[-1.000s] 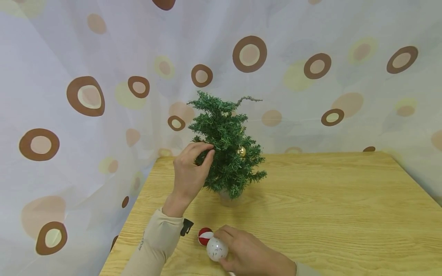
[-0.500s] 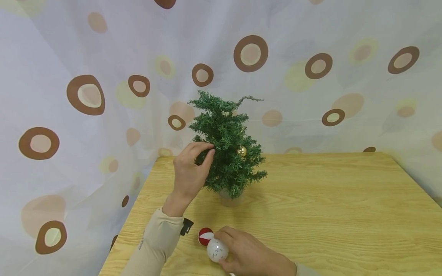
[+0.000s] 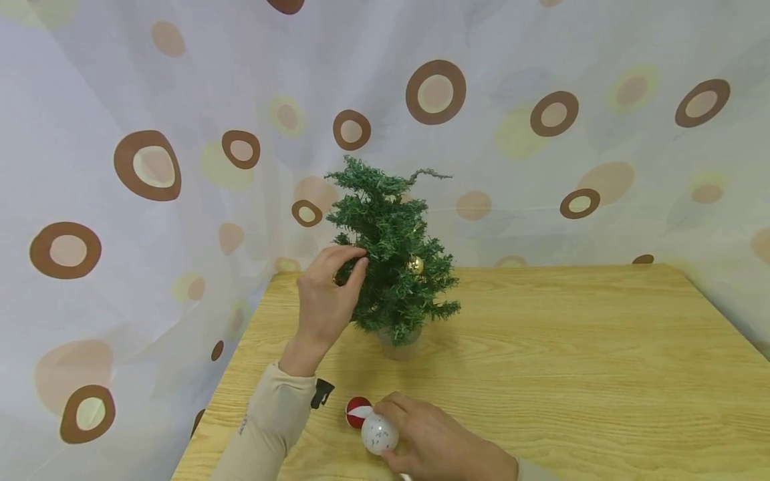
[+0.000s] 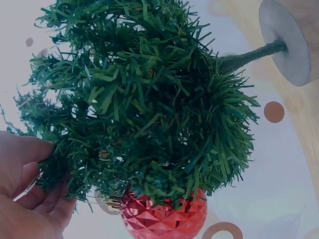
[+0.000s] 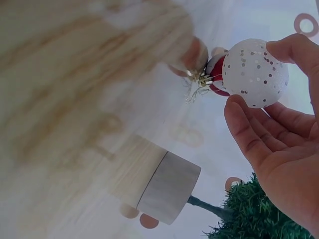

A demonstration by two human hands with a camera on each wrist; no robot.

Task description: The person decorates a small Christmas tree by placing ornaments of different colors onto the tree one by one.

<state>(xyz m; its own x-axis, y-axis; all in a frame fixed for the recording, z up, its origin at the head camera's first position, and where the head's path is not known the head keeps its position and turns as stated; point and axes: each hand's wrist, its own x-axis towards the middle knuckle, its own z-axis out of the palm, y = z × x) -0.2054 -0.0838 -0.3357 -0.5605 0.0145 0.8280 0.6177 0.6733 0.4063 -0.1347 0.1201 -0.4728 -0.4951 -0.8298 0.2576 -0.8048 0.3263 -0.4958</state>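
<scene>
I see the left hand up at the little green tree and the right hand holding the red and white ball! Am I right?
Almost! The right hand holds the white speckled ball, not the red and white ball; the right wrist view shows it. The left hand is up at the little green tree.

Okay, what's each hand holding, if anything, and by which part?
The right hand holds the white speckled ball ornament by its rounded sides; the left hand pinches a branch tip of the artificial Christmas tree.

Left hand high, right hand low.
</scene>
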